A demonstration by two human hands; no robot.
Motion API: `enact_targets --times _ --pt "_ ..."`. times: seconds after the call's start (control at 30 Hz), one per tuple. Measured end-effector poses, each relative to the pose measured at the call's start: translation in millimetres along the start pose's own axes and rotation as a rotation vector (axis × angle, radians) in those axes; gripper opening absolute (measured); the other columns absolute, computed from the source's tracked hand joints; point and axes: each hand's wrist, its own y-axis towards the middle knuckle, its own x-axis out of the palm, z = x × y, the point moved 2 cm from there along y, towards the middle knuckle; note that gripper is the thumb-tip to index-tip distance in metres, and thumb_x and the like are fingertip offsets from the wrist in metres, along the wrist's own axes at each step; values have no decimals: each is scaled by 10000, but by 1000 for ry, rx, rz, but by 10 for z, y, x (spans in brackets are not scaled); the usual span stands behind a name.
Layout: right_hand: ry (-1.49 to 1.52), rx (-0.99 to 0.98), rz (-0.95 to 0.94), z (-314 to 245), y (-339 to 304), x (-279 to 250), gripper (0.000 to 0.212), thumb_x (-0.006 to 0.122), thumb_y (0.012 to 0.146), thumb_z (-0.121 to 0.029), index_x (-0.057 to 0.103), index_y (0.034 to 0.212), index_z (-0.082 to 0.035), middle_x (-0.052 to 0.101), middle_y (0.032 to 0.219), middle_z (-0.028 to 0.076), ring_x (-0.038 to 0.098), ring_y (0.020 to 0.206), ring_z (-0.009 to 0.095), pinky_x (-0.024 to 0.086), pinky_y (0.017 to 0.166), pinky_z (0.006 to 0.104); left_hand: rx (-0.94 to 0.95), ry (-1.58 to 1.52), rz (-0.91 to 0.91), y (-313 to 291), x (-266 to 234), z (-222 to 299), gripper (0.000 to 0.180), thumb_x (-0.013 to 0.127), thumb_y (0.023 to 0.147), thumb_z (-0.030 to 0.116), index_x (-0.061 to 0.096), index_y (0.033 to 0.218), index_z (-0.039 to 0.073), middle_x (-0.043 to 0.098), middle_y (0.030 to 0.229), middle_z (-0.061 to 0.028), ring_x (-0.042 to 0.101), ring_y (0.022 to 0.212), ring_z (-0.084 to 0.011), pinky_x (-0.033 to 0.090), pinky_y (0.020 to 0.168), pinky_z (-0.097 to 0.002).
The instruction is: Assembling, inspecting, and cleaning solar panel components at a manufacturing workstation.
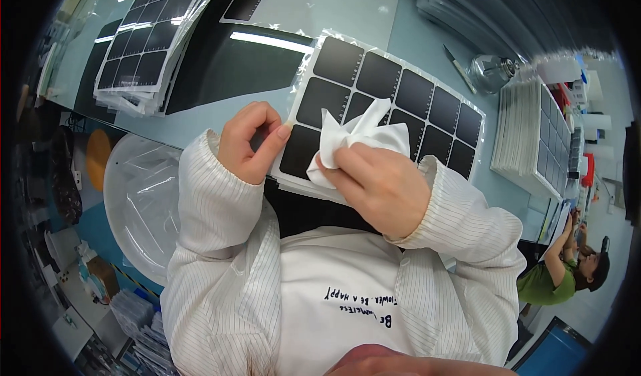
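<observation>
In front of me lies a stack of white sheets printed with black rounded squares; the top sheet (pixel 339 61) has a clear glossy margin. My right hand (pixel 384 185) is closed on a bunched white cloth (pixel 384 135) and presses it against the squares near the sheet's middle. The cloth hides part of the printing. At the sheet's left edge, my left hand (pixel 252 142) has its fingers curled, with the thumb tip on the edge. Its fingertips are partly hidden.
Another stack of black-square sheets (pixel 143 45) lies at the far left. On the right stand a tall sheet stack (pixel 527 132), a glass bottle (pixel 492 73) and a knife (pixel 459 67). A white tub (pixel 137 209) holds clear film below left. A person in green (pixel 554 279) works at right.
</observation>
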Motion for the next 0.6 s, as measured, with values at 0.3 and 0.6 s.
enact_targets --times 0.3,0.6 --pt "97 -79 -8 85 -42 -27 219 600 740 -66 604 926 50 483 808 96 528 642 227 447 572 355 -1 -8 5 -20 16 -37 194 595 829 87 468 709 2 464 653 -62 424 588 -147 344 549 -261" --pt "47 -169 26 -63 13 84 136 608 724 -58 588 802 52 487 837 94 523 719 216 437 631 309 14 33 -11 15 18 26 188 599 816 78 471 711 -11 450 655 -76 418 596 -161 348 571 -264"
